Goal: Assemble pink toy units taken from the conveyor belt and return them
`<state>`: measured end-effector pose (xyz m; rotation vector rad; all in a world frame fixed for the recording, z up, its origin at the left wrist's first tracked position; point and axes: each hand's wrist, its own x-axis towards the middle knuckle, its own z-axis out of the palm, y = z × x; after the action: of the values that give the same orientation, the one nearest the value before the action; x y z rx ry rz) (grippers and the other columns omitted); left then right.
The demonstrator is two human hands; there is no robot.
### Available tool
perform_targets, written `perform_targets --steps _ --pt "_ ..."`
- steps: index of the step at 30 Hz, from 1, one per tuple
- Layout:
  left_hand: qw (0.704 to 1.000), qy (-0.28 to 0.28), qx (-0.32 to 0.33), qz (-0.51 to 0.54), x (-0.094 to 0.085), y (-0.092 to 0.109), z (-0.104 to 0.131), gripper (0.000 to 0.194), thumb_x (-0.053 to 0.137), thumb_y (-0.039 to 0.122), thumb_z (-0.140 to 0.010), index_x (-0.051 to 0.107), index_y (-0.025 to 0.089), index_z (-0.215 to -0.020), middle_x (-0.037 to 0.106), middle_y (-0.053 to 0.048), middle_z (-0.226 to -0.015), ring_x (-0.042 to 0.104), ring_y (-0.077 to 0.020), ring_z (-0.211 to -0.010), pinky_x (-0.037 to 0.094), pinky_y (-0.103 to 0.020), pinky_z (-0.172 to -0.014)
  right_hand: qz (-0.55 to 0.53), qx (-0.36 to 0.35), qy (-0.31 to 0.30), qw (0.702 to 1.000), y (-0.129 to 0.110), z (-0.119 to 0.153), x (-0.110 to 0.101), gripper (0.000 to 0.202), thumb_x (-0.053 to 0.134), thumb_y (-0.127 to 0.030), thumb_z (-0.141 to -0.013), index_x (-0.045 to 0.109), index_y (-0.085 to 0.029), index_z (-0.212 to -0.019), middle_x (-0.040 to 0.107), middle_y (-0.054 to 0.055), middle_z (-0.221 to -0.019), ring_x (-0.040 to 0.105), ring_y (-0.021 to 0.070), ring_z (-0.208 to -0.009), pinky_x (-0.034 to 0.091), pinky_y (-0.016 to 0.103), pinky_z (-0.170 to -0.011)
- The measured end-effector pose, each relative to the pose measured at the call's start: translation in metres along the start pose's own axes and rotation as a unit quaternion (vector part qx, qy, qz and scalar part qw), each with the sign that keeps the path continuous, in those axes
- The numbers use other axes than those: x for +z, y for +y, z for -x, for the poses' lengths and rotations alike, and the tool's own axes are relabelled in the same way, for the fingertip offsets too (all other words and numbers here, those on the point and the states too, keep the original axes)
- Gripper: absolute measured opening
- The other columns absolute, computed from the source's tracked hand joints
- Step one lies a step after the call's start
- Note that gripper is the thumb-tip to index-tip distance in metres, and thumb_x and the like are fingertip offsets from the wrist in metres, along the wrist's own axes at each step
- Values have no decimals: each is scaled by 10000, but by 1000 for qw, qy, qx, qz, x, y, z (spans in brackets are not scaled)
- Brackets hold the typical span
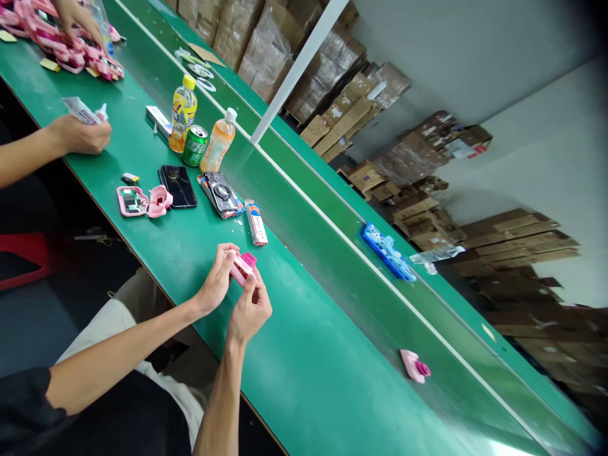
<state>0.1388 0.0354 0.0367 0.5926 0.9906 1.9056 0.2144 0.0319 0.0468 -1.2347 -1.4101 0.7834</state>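
A small pink plastic toy part (241, 268) with a magenta piece at its top end is held up over the green table. My left hand (216, 282) grips its left side between thumb and fingers. The thumb and fingers of my right hand (250, 310) are closed on its lower right side. A dark opening shows along the part, but its inside is too small to make out. Just beyond my hands lies a glue box (256, 223). An opened pink toy case (133, 201) with a green circuit board rests further left, beside a black phone (178, 186).
Two drink bottles (183, 114) and a green can (194, 145) stand farther back. A co-worker's hand (83, 133) holds a white tube; another person's hand (80, 25) reaches into pink parts (61, 44). A conveyor (332, 253) carries a pink piece (414, 366) and blue toy (388, 252).
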Motion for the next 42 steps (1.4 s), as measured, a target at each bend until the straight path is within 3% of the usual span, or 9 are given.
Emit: perform_targets --steps 6,16,19,21,24,27,33,37,42 --pt "998 -36 -56 17 -4 0 3 457 679 591 -891 463 237 -1084 527 8 -980 554 -128 -830 474 -238 -761 -85 76 76 991 13 7 5 398 636 -607 -877 547 -223 -936 726 150 -1214 706 255 -1101 571 392 -917" --pt "978 -160 -19 -135 -47 -1 27 391 462 541 -1029 430 244 -1282 523 -123 -1350 574 -246 -1202 472 -426 -1047 -12 118 -217 969 35 -16 -54 424 720 -590 -798 645 -201 -948 754 73 -936 723 231 -901 569 354 -839" --pt "891 -171 160 -388 -101 34 17 532 562 495 -992 361 284 -1437 279 -134 -1610 333 -313 -1479 352 -496 -1194 168 34 -119 978 53 -86 -89 537 664 -695 -733 657 -219 -980 745 83 -938 710 256 -875 553 363 -815" --pt "804 -35 256 -535 -147 70 -4 463 557 458 -993 419 267 -1391 345 -123 -1563 312 -311 -1485 274 -527 -1234 271 9 9 962 63 -145 -111 574 632 -737 -656 636 -239 -940 735 118 -984 695 311 -956 529 412 -885" --pt "690 114 194 -688 -210 122 -52 553 517 556 -943 509 161 -1330 432 -163 -1485 346 -346 -1433 266 -515 -1227 310 27 104 944 69 -214 -137 567 560 -757 -640 577 -232 -855 701 188 -906 649 428 -1028 479 560 -933" --pt "682 145 128 -706 -241 149 -100 561 361 465 -975 535 62 -1324 589 -210 -1281 542 -362 -1225 413 -523 -1089 313 29 140 939 67 -237 -141 590 570 -747 -642 590 -208 -882 675 229 -888 587 505 -1108 445 648 -913" --pt "642 66 78 -760 -231 139 -134 453 478 538 -868 659 166 -1054 653 -154 -955 630 -382 -971 479 -485 -898 234 -72 28 969 60 -143 -61 547 495 -667 -833 659 -192 -1050 670 253 -1073 636 372 -1042 483 514 -894" --pt "609 29 78 -789 -216 125 -111 398 450 549 -883 608 193 -965 620 -149 -928 601 -376 -939 467 -479 -857 137 -93 -216 962 37 -46 35 394 612 -581 -849 743 -223 -947 713 25 -746 629 171 -599 524 288 -610" --pt "652 28 89 -753 -171 95 -63 361 405 509 -917 569 187 -915 579 -158 -940 586 -396 -953 449 -525 -875 35 -11 -294 955 5 -4 90 357 743 -484 -784 751 -190 -987 718 14 -764 559 133 -580 465 242 -573"
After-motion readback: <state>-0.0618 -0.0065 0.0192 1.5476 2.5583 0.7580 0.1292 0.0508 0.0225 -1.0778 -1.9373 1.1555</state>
